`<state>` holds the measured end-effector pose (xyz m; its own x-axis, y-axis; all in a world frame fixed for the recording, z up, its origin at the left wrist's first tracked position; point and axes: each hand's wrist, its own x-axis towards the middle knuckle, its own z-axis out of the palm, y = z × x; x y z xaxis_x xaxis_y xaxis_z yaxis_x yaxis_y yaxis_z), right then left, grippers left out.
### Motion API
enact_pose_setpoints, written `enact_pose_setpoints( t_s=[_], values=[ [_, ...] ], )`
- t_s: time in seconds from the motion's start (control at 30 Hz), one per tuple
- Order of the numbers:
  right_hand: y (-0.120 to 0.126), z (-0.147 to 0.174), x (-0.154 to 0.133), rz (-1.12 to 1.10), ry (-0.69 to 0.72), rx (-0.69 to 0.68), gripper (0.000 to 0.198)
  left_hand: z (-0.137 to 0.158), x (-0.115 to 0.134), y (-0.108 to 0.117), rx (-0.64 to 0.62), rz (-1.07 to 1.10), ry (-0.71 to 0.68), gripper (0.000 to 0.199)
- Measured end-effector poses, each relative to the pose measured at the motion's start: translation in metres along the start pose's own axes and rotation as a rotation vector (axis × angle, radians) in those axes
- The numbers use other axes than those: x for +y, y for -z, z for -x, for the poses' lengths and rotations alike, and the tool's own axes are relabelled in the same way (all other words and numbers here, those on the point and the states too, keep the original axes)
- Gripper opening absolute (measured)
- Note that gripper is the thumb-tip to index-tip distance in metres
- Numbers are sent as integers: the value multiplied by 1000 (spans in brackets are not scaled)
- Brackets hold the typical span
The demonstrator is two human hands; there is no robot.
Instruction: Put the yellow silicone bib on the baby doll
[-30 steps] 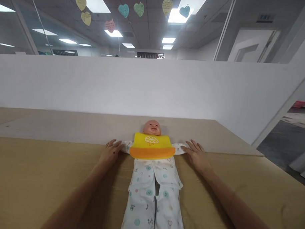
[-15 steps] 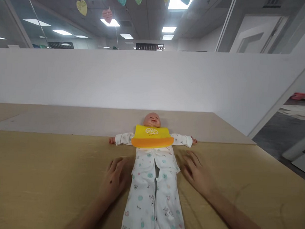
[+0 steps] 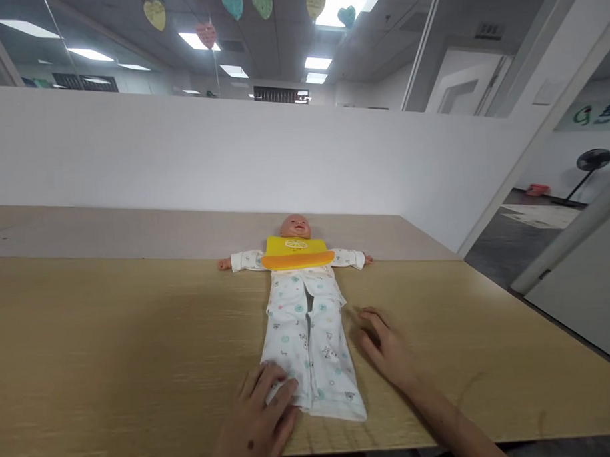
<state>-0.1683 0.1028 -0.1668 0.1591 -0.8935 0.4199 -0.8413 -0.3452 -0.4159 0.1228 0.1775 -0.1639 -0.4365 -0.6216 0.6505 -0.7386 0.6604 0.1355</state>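
A baby doll (image 3: 295,226) lies on its back with its arms spread wide. It wears a yellow bib (image 3: 296,247) with an orange pocket, a white printed top (image 3: 287,286) and matching trousers (image 3: 329,354). Over the lower end of the trouser leg on my left rests my left hand (image 3: 259,413), its fingers extended and touching the cloth. My right hand (image 3: 387,352) is on the table just right of the trousers, fingers apart, with nothing in it.
The wooden table (image 3: 138,327) has a grey strip (image 3: 160,233) along its back, against a white wall (image 3: 207,152). Its front edge shows at the bottom. Beyond the doorway at right are a black fan (image 3: 593,160) and a red basin (image 3: 538,190).
My left hand has moved down from beside the doll's waist onto the trouser leg's end. My right hand stays beside the doll. The view has shifted, showing the trouser hems and table edge.
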Motion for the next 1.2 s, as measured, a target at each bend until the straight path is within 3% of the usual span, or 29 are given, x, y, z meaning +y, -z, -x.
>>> enact_pose_setpoints(
  t_s=[0.3,0.4,0.57,0.67,0.73,0.8,0.93,1.03,1.2],
  values=[
    [-2,0,0,24,-25,-36,34,-4,12,-16,119,-224,89,41],
    [-1,0,-2,21,-38,-46,33,-10,17,-16,101,-154,48,44],
    [0,-1,-5,26,-62,-60,32,-13,40,-16,178,28,70,38],
    [0,-1,-4,29,-57,-66,32,-7,44,-21,300,-16,107,31],
    [0,-1,-3,30,-50,-74,30,0,37,-22,315,-125,161,29],
    [-1,-1,-2,34,-48,-82,29,8,25,-21,245,-259,229,33],
    [-1,-2,-1,35,-50,-99,28,21,8,-11,-36,-375,432,34],
    [0,-2,-2,26,-55,-115,27,26,3,-7,-181,-304,497,39],
    [2,-2,-4,17,-59,-118,25,37,1,-16,-241,-40,479,52]
  ],
)
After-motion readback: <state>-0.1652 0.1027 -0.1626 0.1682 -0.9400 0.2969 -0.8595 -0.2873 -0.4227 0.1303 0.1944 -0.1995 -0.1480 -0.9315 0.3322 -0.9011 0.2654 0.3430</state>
